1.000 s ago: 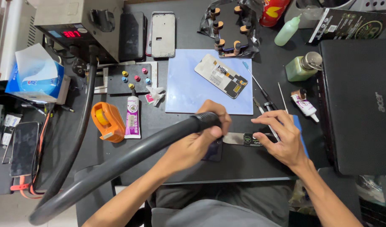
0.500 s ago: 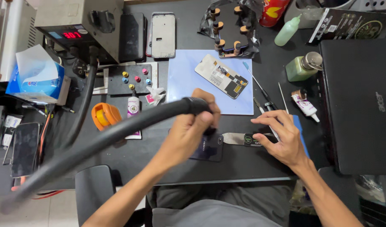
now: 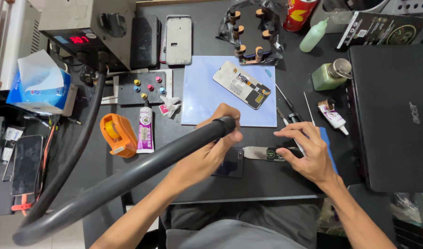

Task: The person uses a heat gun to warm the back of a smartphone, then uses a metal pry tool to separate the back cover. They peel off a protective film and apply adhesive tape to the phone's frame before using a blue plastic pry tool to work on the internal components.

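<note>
Left hand (image 3: pixel 216 143) grips my hot-air handle with thick black hose (image 3: pixel 128 177), nozzle end over dark phone (image 3: pixel 230 163) | right hand (image 3: pixel 306 152) pins flat metal pry tool (image 3: pixel 267 153) against the phone's edge | blue mat (image 3: pixel 207 99) beyond carries an opened phone back (image 3: pixel 241 84) | orange tape dispenser (image 3: pixel 118 134) and glue tube (image 3: pixel 145 129) at left.

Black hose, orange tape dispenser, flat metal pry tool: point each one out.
black hose (image 3: pixel 142 168), head view, middle of its thick run.
orange tape dispenser (image 3: pixel 120 137), head view, on its side wall.
flat metal pry tool (image 3: pixel 254 152), head view, on the bare blade.
</note>
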The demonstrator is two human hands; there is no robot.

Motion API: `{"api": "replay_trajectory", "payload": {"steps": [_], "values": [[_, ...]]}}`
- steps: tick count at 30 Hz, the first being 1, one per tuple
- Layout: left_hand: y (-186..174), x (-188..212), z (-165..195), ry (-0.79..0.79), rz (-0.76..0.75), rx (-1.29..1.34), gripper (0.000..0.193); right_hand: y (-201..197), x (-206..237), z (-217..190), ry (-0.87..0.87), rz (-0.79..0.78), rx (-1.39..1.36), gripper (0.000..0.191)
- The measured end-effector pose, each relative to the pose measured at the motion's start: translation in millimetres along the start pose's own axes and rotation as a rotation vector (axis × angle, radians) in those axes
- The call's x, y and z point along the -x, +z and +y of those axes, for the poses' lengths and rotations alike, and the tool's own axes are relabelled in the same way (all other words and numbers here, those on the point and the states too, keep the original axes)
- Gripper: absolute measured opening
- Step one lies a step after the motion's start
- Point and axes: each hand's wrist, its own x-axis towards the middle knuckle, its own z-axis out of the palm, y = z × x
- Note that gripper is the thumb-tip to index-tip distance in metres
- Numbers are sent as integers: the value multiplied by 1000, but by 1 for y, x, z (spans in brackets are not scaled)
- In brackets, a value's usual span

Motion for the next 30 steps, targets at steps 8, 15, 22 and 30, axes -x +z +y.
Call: {"api": "replay_trajectory", "payload": {"steps": [8, 15, 22, 30], "values": [[5, 1, 3, -72, -51, 87, 35, -4, 0, 1, -1, -11, 7, 37], [22, 3, -9, 137, -129, 378, 43, -4, -3, 2, -4, -14, 2, 37], [1, -2, 8, -25, -59, -8, 34, -2, -3, 3, 3, -16, -1, 38], [5, -1, -3, 17, -73, 175, 41, -3, -3, 6, 6, -27, 5, 39]]}}
